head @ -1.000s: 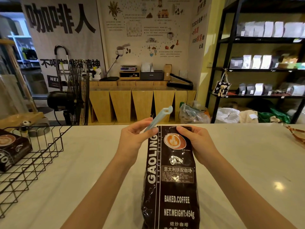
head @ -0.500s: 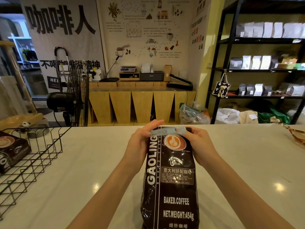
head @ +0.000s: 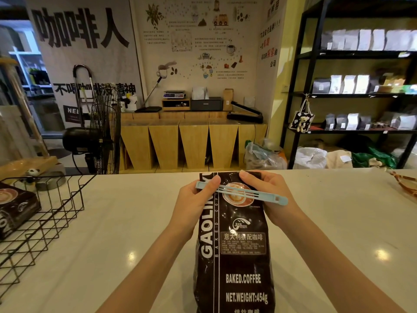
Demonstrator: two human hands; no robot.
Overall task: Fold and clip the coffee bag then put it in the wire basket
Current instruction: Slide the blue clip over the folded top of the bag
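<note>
A dark brown coffee bag (head: 234, 251) lies lengthwise on the pale counter in front of me, its top end folded over. A light blue plastic clip (head: 241, 192) lies across the bag just below the fold, slanting down to the right. My left hand (head: 194, 199) pinches the clip's left end against the bag. My right hand (head: 268, 195) grips the bag's top right edge, with the clip's right end resting over it. The black wire basket (head: 52, 213) stands at the counter's left edge.
Another dark coffee bag (head: 15, 206) lies inside the basket. A brown patterned object (head: 406, 184) sits at the counter's far right edge. Beyond the counter stand a black fan (head: 99, 136), wooden bins and black shelves with bags.
The clip swung down from pointing up in my left hand to lying across the bag below the fold. My right hand stayed on the bag's top.
</note>
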